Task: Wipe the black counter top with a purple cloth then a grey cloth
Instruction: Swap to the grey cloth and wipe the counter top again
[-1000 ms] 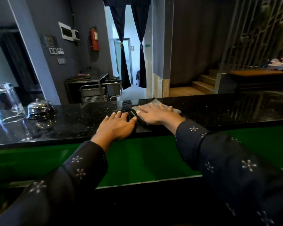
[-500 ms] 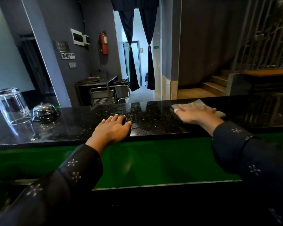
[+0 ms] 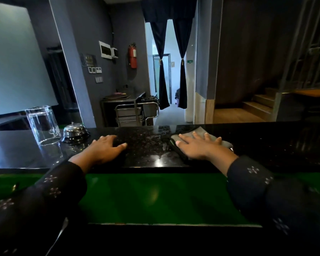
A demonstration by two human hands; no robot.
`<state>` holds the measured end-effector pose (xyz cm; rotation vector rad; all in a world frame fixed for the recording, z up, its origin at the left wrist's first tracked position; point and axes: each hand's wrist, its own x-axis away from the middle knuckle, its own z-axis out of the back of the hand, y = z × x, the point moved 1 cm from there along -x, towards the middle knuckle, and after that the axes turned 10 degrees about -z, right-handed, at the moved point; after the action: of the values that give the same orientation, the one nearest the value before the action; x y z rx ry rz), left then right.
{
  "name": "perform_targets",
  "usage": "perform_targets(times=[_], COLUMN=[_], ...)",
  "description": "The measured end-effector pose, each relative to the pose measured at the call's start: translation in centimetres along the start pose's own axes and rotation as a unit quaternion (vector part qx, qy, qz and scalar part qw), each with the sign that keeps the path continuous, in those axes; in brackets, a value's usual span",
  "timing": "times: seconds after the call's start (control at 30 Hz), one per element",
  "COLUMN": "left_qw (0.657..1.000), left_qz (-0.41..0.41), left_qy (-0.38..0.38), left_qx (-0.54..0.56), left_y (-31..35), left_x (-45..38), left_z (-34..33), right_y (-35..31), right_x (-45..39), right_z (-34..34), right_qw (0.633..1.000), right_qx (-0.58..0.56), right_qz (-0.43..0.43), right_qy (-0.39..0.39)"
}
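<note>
The black bench (image 3: pixel 266 143) runs wide, wet-speckled mid-span. At two o'clock the grey cloth (image 3: pixel 201 134) lies under the right hand (image 3: pixel 198 146), fingers flat and spread; the left hand (image 3: pixel 105 148) rests flat and empty at ten o'clock. Even pressure and overlapping strokes should clear those droplets.

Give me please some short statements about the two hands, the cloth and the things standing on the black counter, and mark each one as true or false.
1. The right hand presses flat on a grey cloth on the black counter. True.
2. The left hand holds a purple cloth. False: it rests bare on the counter and holds nothing.
3. A clear glass stands upside down left of the left hand. True.
4. The silver bell stands right of the cloth. False: it stands between the glass and the left hand.
5. The two hands touch. False: a bare, wet-looking stretch of counter lies between them.
</note>
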<state>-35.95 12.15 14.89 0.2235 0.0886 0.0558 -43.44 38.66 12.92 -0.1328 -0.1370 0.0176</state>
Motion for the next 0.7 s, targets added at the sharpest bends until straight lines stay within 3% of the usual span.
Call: perform_targets(times=[0.13,0.33,0.53,0.7], left_qw=[0.999,0.998,0.999,1.0], left_qz=[0.03,0.007,0.003,-0.002], left_qy=[-0.004,0.031,0.018,0.015], left_qx=[-0.033,-0.05,-0.028,-0.014], left_y=[-5.1,-6.3,-6.9,-7.3], left_x=[1.3,0.3,0.1,0.3], left_z=[-0.4,-1.4,-1.5,-1.2], right_y=[0.0,-3.1,-13.5,-16.0], right_x=[-4.8,-7.6,-5.6,-0.4], right_z=[1.5,2.3,-0.3,-2.3], right_qw=[0.998,0.986,1.0,0.995], right_qx=[-0.019,-0.031,-0.016,0.01], right_qz=[-0.061,-0.16,0.019,0.103], right_qy=[-0.003,0.036,0.018,-0.017])
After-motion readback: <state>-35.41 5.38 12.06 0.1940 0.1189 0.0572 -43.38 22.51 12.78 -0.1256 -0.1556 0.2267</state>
